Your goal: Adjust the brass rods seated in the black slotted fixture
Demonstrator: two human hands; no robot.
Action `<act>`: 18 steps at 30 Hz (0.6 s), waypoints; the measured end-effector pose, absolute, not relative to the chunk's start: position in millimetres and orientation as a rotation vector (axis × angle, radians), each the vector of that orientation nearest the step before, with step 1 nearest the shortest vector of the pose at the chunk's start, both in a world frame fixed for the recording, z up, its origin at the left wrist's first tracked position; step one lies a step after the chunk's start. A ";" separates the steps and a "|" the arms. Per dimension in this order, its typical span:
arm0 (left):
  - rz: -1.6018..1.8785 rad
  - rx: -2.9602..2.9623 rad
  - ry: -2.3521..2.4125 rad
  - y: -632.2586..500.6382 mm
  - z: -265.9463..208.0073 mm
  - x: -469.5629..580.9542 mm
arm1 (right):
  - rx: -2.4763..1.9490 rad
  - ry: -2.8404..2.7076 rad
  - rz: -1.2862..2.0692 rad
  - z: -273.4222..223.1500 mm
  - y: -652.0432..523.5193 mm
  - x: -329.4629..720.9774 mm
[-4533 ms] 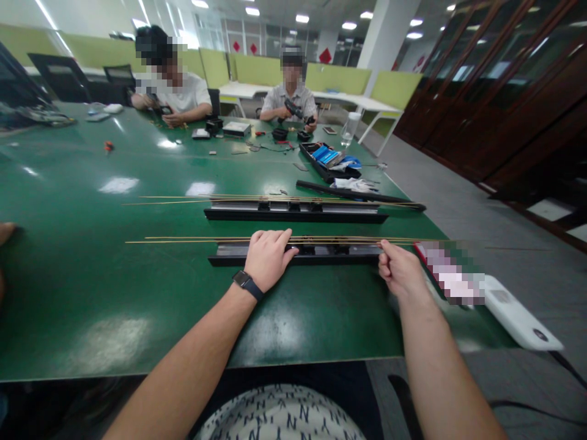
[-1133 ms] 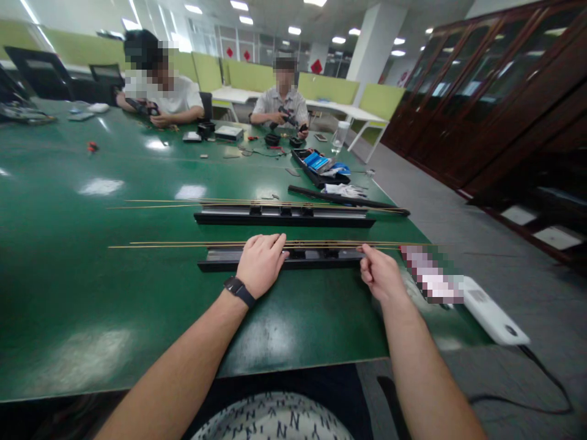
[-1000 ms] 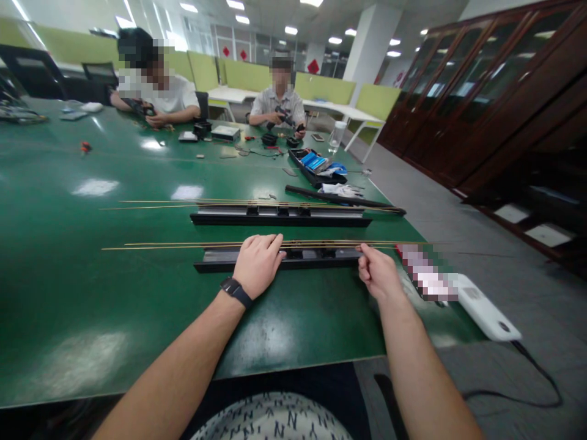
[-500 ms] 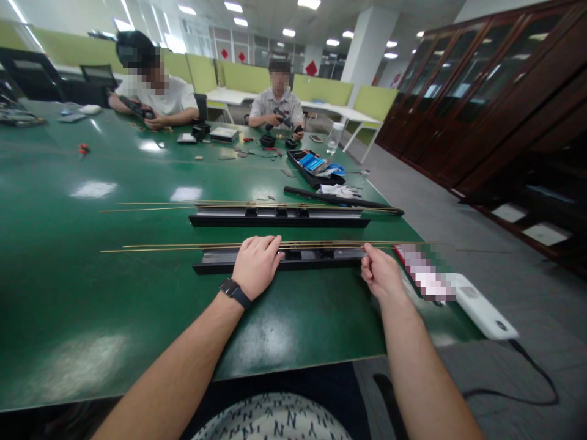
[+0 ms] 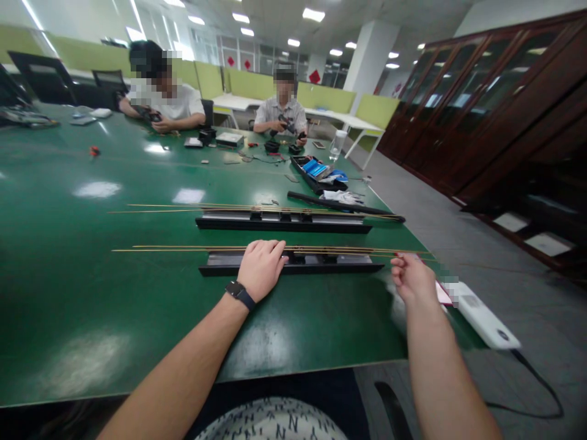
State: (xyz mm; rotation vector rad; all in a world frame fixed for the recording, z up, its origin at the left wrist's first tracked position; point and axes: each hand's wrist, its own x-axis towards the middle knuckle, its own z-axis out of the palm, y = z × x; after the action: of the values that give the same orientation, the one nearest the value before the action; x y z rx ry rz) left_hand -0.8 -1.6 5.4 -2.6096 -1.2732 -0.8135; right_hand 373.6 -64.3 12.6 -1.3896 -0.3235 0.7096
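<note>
A long black rail with a silvery inner face [image 5: 348,267] lies on the green table in front of me, with several thin brass-coloured rods [image 5: 169,249] lengthwise along its top. My left hand [image 5: 261,266], wearing a dark watch, wraps over the middle of this rail and the rods, fingers together and thumb on the near side. Past the rail's right end, my right hand [image 5: 413,275] is closed in a pinch at a thin rod; the exact grip is partly hidden. A second rail [image 5: 284,227] with similar rods lies parallel, farther off.
A white power strip [image 5: 486,315] with a black cord and a red-edged item [image 5: 444,294] sit at the table's right edge. Behind the rails are a black bar [image 5: 298,197], white gloves [image 5: 343,197] and a black tray [image 5: 305,174]. Two people sit across the table.
My right hand has moved right, from the rail's end to beyond it, still pinched. My left hand stays over the rail. The view has shifted slightly.
</note>
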 end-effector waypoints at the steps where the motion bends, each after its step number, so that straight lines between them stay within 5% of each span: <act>1: -0.819 -2.610 -1.272 -1.8 5.3 -0.8 | -1.410 -0.312 0.685 13.6 -65.3 380.8; 18: -0.845 -2.623 -1.284 -2.4 4.4 -0.3 | -1.463 -0.232 0.611 16.2 -71.5 421.9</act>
State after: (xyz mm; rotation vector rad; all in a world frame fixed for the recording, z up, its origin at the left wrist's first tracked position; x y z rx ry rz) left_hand -0.3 -2.4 4.4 -2.6232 -1.2845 -0.8451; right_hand 421.9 -71.5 16.2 -1.4627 -0.2318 0.6113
